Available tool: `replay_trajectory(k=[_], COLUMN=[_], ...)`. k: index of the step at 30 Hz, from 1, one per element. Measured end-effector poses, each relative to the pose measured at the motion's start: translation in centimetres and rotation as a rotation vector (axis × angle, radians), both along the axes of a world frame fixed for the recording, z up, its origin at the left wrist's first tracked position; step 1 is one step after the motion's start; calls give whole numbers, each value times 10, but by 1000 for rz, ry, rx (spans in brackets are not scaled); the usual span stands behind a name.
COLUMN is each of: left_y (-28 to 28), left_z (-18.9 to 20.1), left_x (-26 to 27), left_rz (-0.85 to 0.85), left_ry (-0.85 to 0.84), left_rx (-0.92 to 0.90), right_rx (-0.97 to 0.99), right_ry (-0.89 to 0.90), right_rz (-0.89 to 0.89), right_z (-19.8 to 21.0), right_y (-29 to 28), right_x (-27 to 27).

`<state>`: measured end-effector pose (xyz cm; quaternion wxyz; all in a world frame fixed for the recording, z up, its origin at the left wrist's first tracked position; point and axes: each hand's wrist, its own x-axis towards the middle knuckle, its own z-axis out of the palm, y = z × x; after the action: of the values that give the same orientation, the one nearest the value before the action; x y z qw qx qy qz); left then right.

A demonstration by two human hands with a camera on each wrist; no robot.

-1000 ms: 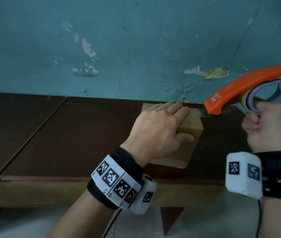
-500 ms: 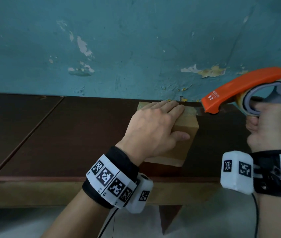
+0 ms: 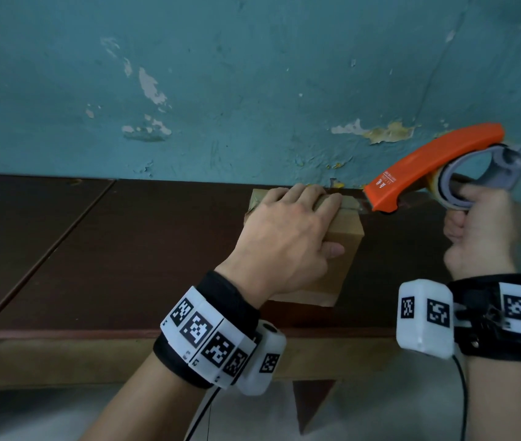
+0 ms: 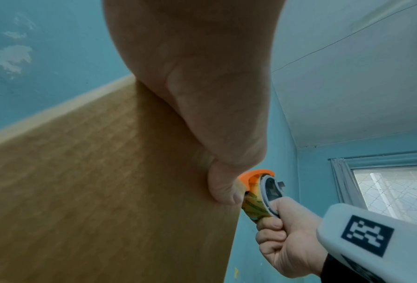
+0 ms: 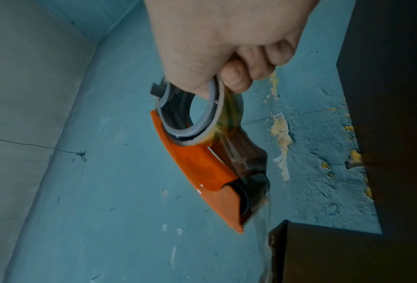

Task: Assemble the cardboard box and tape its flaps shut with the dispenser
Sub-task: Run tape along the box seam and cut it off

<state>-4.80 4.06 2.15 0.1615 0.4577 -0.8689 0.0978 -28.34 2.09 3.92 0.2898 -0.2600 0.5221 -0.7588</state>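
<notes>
Taping under way: left hand (image 3: 288,230) flat on closed box (image 3: 342,249), right hand (image 3: 482,230) gripping dispenser (image 3: 427,167) at 3 o'clock, tape (image 5: 266,220) uncut

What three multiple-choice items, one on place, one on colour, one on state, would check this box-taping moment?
1. Where does the left hand rest?
A. flat on top of the cardboard box
B. on the wall
C. on the tape roll

2. What colour is the dispenser's body?
A. green
B. orange
C. black

3. What is the right hand doing?
A. hanging idle
B. pressing the box
C. gripping the dispenser

Key:
1 A, the left hand lies with straight fingers on the cardboard box.
2 B, the dispenser shows an orange shell in the head and wrist views.
3 C, the right hand has its fingers curled round the dispenser's grey ring.
</notes>
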Motion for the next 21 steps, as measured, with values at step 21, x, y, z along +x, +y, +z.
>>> replay_trajectory(k=[21], left_y=[-6], left_z=[8], left_x=[28], left_rz=[234], left_ry=[12], left_rx=[28], right_rx=[-74], right_ry=[13], right_rz=[98], right_z=[-1], right_y=[1], right_x=[71])
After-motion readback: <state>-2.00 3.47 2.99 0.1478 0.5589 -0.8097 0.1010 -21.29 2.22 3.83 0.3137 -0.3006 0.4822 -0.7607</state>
